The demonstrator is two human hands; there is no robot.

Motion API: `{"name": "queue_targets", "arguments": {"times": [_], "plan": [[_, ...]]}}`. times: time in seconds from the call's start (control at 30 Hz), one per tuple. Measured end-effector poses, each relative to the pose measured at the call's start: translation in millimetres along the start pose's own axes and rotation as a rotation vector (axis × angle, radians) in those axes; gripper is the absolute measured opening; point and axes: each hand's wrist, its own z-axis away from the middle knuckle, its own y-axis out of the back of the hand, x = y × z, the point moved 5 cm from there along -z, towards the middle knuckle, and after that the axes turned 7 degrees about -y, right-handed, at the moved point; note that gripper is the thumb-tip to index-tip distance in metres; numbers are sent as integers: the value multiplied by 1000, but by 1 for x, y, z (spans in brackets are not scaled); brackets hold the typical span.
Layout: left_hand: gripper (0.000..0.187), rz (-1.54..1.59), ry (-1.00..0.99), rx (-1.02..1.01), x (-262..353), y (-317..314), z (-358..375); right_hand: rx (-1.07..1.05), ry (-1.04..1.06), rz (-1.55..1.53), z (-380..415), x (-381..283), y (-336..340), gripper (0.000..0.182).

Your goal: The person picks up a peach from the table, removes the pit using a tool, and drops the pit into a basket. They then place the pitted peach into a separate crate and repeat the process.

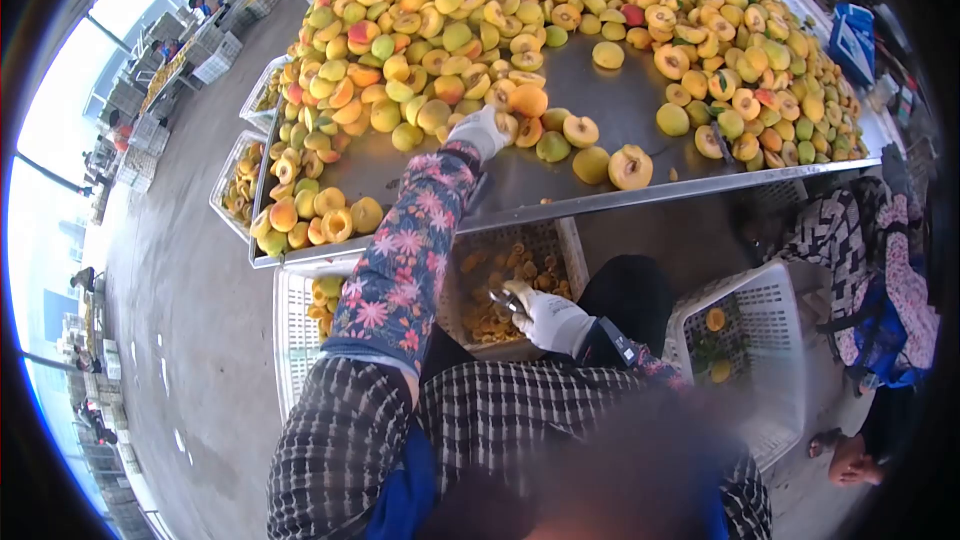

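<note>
My left hand, in a white glove, reaches over the near edge of the metal table. Its fingers are bent round a peach half beside the large heap of yellow and orange fruit. My right hand, also gloved, is closed on a small metal tool. It is held low, over a white crate with pitted scraps and stones inside. Several cut halves, one with its stone showing, lie just right of my left hand.
A white crate at the right holds a few fruits and leaves. Another crate with fruit stands at the left. A co-worker in a patterned sleeve is at the far right. A blue box stands behind.
</note>
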Motion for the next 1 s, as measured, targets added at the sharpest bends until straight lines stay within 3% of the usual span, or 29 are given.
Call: {"name": "queue_targets", "arguments": {"times": [0.07,0.1,0.17,0.27,0.4,0.43,0.5,0.53,0.63,0.8,1.0], "plan": [[64,213,20,-51,-4,3,6,19,-10,-6,1,-3,2,50],[67,454,162,-149,-14,-5,11,18,7,-1,1,-4,1,45],[54,1097,372,-7,-11,9,32,-71,-34,-38,3,-14,9,41],[49,1960,199,186,2,46,78,22,37,-289,5,-17,18,35],[34,2017,-84,424,37,85,139,256,167,-442,18,-60,57,32],[31,2003,18,440,40,85,151,312,179,-449,20,-73,68,33],[35,1973,214,452,45,79,167,716,685,56,28,-110,91,37],[45,2012,126,455,46,71,173,660,558,-65,21,-107,92,37],[51,1888,13,553,63,68,183,572,362,-34,18,-130,95,32],[50,1807,39,529,78,74,198,720,363,191,11,-135,78,26],[54,1784,123,586,81,68,210,571,283,81,4,-127,62,29]]}}
